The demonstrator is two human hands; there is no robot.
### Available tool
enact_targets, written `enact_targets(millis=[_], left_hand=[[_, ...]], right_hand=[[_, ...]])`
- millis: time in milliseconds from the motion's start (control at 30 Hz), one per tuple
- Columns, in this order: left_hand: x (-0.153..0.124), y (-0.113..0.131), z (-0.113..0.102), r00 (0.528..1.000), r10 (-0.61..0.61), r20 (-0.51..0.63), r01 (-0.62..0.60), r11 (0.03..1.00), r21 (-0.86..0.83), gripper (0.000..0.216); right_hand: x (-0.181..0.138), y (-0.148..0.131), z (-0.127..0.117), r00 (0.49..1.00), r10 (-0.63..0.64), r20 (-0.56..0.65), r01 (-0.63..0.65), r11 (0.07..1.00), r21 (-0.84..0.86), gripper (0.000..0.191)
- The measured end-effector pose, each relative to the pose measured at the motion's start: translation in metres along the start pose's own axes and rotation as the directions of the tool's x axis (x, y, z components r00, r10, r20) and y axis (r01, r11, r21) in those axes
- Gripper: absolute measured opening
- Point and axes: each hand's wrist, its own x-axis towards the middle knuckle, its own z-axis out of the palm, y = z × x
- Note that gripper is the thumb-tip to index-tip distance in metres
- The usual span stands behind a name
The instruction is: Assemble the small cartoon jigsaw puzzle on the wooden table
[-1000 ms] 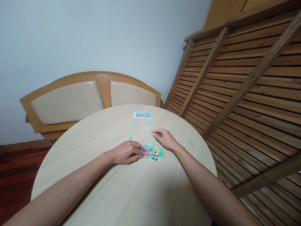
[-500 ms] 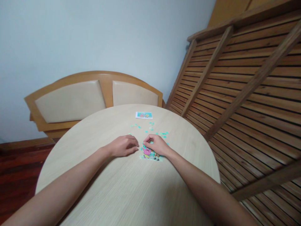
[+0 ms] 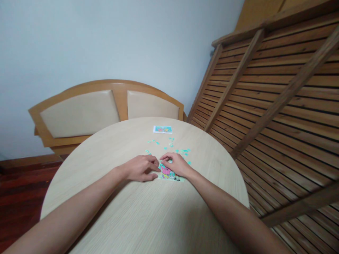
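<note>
A: Starting far left: dark red flooring [image 3: 18, 190], then a round pale worktop [image 3: 79, 169], with a curved wooden headboard [image 3: 122, 106] beyond. Same as half a second ago.

B: Any news from the left hand [image 3: 143, 168]?

A: Yep, slid a bit to the right. Was just beside the jigsaw [image 3: 166, 171], with a visible gap; now reaching a forefinger over the left edge. Looks like contact, but can't swear to it at this size.

B: Holding anything?

A: Nothing visible. Fingers loose, with a gap between thumb and forefinger.

B: And next along?

A: A few small loose pieces [image 3: 158, 143] just past that hand, then a picture card [image 3: 163, 129] lying flat near the far rim. Unmoved, both. Below those, the jigsaw, flat on the worktop between the hands, with pink showing at the left. No more yellow figure in sight, though. Saw that plainly a second ago; now hidden behind the right hand [image 3: 177, 164].

B: So, moved that one too?

A: Big time. Was up by the right-hand pieces [image 3: 186, 150] a second ago, now over the upper part of the jigsaw. Barely shifted since half a second back. Fingertips bunched together; can't say whether around a piece.

B: Far right?

A: Just a slatted wooden panel [image 3: 265, 116], same as before.
</note>
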Motion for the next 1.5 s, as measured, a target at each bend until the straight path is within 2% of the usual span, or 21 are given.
enact_targets(millis=[200,467,700,833,1000,1233,1333,1500], left_hand=[[0.000,0.000,0.000,1.000,-0.006,0.005,0.006,1.000,0.013,0.031],[0.000,0.000,0.001,1.000,-0.002,0.000,0.002,1.000,0.018,0.031],[0.000,0.000,0.001,1.000,0.007,-0.023,-0.007,1.000,0.009,0.030],[0.001,0.000,0.000,0.999,0.004,-0.047,-0.004,1.000,0.003,0.027],[0.002,-0.002,0.003,0.998,-0.003,-0.062,0.003,1.000,0.002,0.032],[0.004,-0.005,0.008,0.997,0.022,-0.069,-0.022,1.000,0.006,0.042],[0.005,-0.004,0.008,0.997,0.031,-0.065,-0.031,0.999,0.007,0.044],[0.005,-0.003,0.008,0.999,0.013,-0.046,-0.012,1.000,0.024,0.041]], right_hand=[[0.002,0.004,0.001,1.000,-0.011,-0.009,0.010,0.999,-0.039,0.018],[0.000,0.005,-0.001,0.996,-0.089,-0.028,0.078,0.959,-0.273,0.018],[0.000,0.007,-0.003,0.997,-0.077,-0.002,0.072,0.938,-0.339,0.021],[0.000,0.010,-0.020,0.995,-0.104,-0.003,0.096,0.926,-0.364,0.020],[-0.003,0.023,-0.057,0.994,-0.101,-0.036,0.076,0.900,-0.430,0.019],[-0.012,0.063,-0.106,0.991,0.011,-0.135,-0.057,0.938,-0.342,0.021],[-0.016,0.074,-0.116,0.985,0.095,-0.144,-0.134,0.948,-0.290,0.023],[-0.020,0.073,-0.122,0.984,0.171,-0.056,-0.179,0.961,-0.212,0.027]])
